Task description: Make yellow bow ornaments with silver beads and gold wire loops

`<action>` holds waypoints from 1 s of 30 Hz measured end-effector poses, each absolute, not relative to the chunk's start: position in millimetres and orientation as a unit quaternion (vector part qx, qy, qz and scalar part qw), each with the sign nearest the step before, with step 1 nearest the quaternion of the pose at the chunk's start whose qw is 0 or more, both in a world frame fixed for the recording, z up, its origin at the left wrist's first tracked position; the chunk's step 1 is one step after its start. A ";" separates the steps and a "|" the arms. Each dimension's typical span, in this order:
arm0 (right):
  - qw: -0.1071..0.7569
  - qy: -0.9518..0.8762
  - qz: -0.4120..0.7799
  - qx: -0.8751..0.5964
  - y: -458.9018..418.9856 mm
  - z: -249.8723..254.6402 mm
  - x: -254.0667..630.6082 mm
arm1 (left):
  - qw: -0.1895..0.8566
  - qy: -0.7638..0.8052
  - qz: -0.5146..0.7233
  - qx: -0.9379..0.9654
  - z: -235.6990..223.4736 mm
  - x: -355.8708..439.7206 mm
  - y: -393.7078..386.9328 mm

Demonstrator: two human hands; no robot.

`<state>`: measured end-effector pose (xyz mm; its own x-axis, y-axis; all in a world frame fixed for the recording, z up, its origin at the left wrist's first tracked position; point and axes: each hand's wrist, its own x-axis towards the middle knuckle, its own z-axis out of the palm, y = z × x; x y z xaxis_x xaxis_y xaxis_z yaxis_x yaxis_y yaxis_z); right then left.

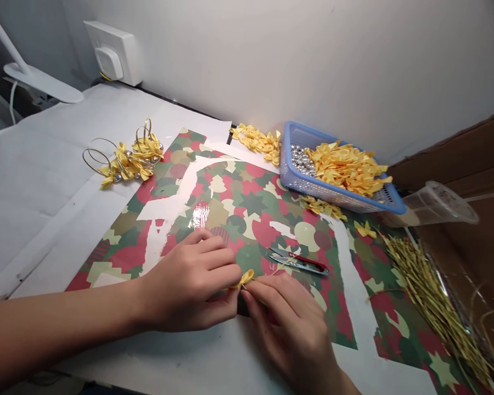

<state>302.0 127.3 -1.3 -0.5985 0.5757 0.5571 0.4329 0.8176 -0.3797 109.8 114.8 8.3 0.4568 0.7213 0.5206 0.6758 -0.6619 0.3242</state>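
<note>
Your left hand [185, 280] and right hand [288, 329] meet over the near edge of the glossy wrapping paper [247, 219], a sheet printed with red, green and cream shapes, some of them stars, and broken by ragged white patches. Both hands are pinching: the curled fingertips of each press in from either side on a small yellow satin bow [246, 278], which sits between them at the sheet's near edge, its soft, creased loops poking out. Fine pale strands run from it toward the right. Just beyond your right hand, a pair of steel thread snips [298, 262] with red-lined arms lies flat on the wrapping paper. Past the sheet's far edge stands a blue plastic mesh basket [282, 159], holding a heap of loose yellow bows [346, 167] beside a patch of shiny silver beads [302, 160]. More bows lie in a crumpled row [257, 141] just left of the basket. At the sheet's far left corner sits a tangled bunch of gold wire loops [127, 156], threaded with yellow bows and silver beads. Right of the sheet, a sheaf of thin, straw-like golden stems [432, 299] fans out in straight, springy lines, and a clear plastic cup [432, 206] lies on its side beyond them, next to the basket.
</note>
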 end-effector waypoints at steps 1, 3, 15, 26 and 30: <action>0.349 -0.890 0.099 -0.277 127.0 -1.5 302.1 | 0.033 0.408 0.321 0.854 8.4 110.0 114.9; 0.357 -0.891 0.092 -0.266 125.9 -1.3 303.0 | 0.031 0.410 0.320 0.854 9.0 110.3 115.3; 0.416 -0.867 0.116 -0.249 120.3 4.2 306.0 | 0.075 0.468 0.331 0.816 10.1 105.3 120.8; 0.473 -0.712 0.420 -0.304 144.7 26.4 333.8 | 0.123 0.551 0.317 0.762 9.2 86.0 139.7; 0.489 -0.619 0.504 -0.352 145.3 38.0 346.6 | 0.152 0.569 0.318 0.743 10.7 82.9 143.3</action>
<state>346.6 145.3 38.0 -0.2748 0.9285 0.2497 -0.0572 0.2435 -0.9682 82.9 143.3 10.7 0.1511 0.9422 0.2990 0.7484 -0.3066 0.5882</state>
